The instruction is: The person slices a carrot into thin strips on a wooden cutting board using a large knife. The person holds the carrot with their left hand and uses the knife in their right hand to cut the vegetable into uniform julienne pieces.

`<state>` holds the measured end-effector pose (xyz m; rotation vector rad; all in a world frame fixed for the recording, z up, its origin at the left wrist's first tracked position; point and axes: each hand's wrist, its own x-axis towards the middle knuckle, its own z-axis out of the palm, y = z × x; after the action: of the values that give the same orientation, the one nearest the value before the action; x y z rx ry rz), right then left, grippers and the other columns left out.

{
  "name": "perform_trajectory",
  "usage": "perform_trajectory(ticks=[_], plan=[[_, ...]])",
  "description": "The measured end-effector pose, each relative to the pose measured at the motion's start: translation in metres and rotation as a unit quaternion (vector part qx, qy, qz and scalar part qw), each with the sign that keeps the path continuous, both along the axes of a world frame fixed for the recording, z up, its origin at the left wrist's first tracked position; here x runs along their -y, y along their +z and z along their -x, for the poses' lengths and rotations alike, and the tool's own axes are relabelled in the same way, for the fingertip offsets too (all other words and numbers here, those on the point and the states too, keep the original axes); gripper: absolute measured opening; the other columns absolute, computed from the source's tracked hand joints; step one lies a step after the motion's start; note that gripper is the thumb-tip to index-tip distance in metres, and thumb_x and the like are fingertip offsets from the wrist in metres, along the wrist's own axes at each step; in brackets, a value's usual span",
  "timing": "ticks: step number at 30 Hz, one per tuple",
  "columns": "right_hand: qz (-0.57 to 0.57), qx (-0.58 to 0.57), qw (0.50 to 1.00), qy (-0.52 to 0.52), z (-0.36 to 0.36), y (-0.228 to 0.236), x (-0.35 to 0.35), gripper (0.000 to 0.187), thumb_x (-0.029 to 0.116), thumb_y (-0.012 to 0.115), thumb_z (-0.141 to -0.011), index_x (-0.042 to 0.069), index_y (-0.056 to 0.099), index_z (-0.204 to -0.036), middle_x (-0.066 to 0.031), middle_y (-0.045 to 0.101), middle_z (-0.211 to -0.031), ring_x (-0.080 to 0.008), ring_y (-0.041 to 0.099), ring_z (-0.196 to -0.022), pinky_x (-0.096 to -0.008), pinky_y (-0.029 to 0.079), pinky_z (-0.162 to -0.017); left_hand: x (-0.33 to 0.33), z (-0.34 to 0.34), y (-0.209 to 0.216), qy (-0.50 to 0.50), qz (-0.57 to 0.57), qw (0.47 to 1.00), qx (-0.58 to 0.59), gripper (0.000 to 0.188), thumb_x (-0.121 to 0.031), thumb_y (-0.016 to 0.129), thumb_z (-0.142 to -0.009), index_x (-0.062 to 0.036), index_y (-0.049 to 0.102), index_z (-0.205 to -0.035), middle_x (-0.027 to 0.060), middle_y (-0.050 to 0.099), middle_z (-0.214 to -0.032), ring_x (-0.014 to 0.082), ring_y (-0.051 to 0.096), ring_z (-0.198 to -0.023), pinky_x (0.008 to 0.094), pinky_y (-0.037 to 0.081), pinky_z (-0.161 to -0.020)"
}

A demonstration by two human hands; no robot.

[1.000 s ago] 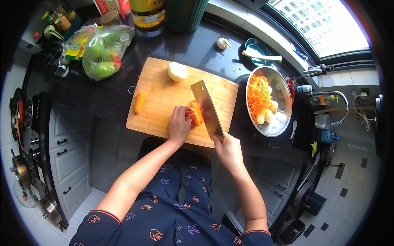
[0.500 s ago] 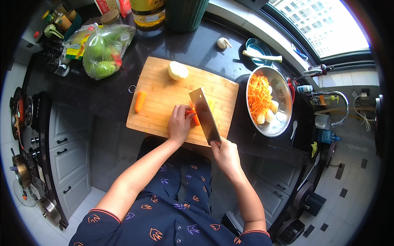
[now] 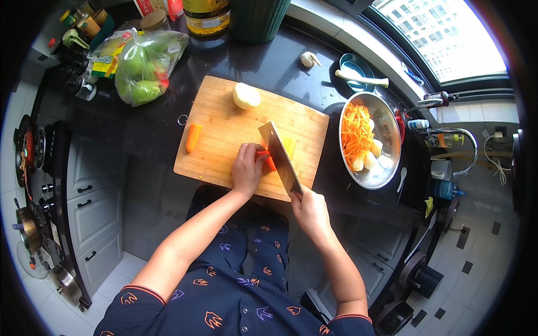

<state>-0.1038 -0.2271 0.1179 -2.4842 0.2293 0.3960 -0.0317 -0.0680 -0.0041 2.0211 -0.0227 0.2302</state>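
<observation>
On a wooden cutting board [image 3: 224,134], my left hand [image 3: 246,169] is closed on a piece of carrot [image 3: 270,163], fingers curled at its side. My right hand [image 3: 311,213] grips the handle of a broad cleaver [image 3: 281,159], whose blade stands on edge at the carrot beside my left fingertips. Part of the carrot is hidden by the blade and my fingers. Pale orange slices [image 3: 289,145] lie on the board to the right of the blade. Another carrot piece [image 3: 194,138] rests near the board's left edge, and a peeled pale round vegetable [image 3: 246,96] sits at its far side.
Right of the board stands a steel bowl [image 3: 389,134] holding shredded carrot and pale chunks. Garlic [image 3: 309,59], a teal bowl [image 3: 350,63] with a pale-handled tool across it, and a white spoon [image 3: 402,179] lie around. A plastic bag of green vegetables [image 3: 143,70] is at the far left.
The view has shifted slightly. My left hand still holds the carrot, and the cleaver keeps nearly the same place against it, with more of the slices showing beyond the blade.
</observation>
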Motion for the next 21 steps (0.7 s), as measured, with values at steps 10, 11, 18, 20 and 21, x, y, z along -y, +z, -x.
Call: perform_trajectory(ticks=[10,11,18,20,21], plan=[[0.017,-0.004,1.000,0.022,-0.007,-0.002,0.001,0.016,0.016,0.063,-0.096,-0.001,0.064,-0.093,-0.0282,0.066,-0.076,-0.0472,0.067,-0.077,-0.0523,0.056,-0.070,0.000,-0.002,-0.001,-0.001,0.004,1.000,0.003,0.014,-0.010,0.072,-0.090,-0.0050,0.062,-0.099,0.0129,0.063,-0.096,0.0322,0.066,-0.083,0.0399,0.053,-0.070],[0.020,-0.007,0.999,0.024,-0.008,-0.004,0.001,0.017,0.016,0.062,-0.096,-0.001,0.064,-0.093,-0.0283,0.066,-0.076,-0.0473,0.067,-0.077,-0.0523,0.056,-0.070,0.000,-0.001,-0.002,-0.001,0.005,1.000,0.003,0.014,-0.009,0.072,-0.090,-0.0050,0.062,-0.098,0.0130,0.063,-0.095,0.0322,0.066,-0.082,0.0400,0.053,-0.070],[0.056,-0.032,0.997,0.044,-0.021,-0.014,-0.004,0.017,0.016,0.062,-0.095,0.000,0.067,-0.096,-0.0281,0.068,-0.078,-0.0467,0.069,-0.078,-0.0532,0.057,-0.073,0.000,0.000,0.003,0.005,0.020,1.000,-0.017,0.012,-0.008,0.073,-0.088,-0.0054,0.064,-0.095,0.0118,0.064,-0.092,0.0314,0.067,-0.083,0.0398,0.053,-0.070],[0.066,-0.014,0.997,0.042,-0.026,-0.028,-0.010,0.018,0.018,0.063,-0.095,0.000,0.067,-0.097,-0.0283,0.068,-0.078,-0.0468,0.069,-0.078,-0.0534,0.057,-0.073,0.001,0.001,0.006,0.003,0.025,1.000,-0.011,0.011,-0.008,0.073,-0.088,-0.0057,0.065,-0.095,0.0111,0.064,-0.092,0.0308,0.068,-0.083,0.0395,0.054,-0.070],[0.070,-0.005,0.997,0.043,-0.029,-0.034,-0.011,0.019,0.018,0.063,-0.095,0.000,0.067,-0.097,-0.0284,0.068,-0.078,-0.0468,0.069,-0.077,-0.0535,0.057,-0.073,0.001,0.000,0.008,0.002,0.025,1.000,-0.001,0.011,-0.008,0.073,-0.088,-0.0059,0.065,-0.094,0.0108,0.065,-0.092,0.0305,0.068,-0.083,0.0394,0.054,-0.070]])
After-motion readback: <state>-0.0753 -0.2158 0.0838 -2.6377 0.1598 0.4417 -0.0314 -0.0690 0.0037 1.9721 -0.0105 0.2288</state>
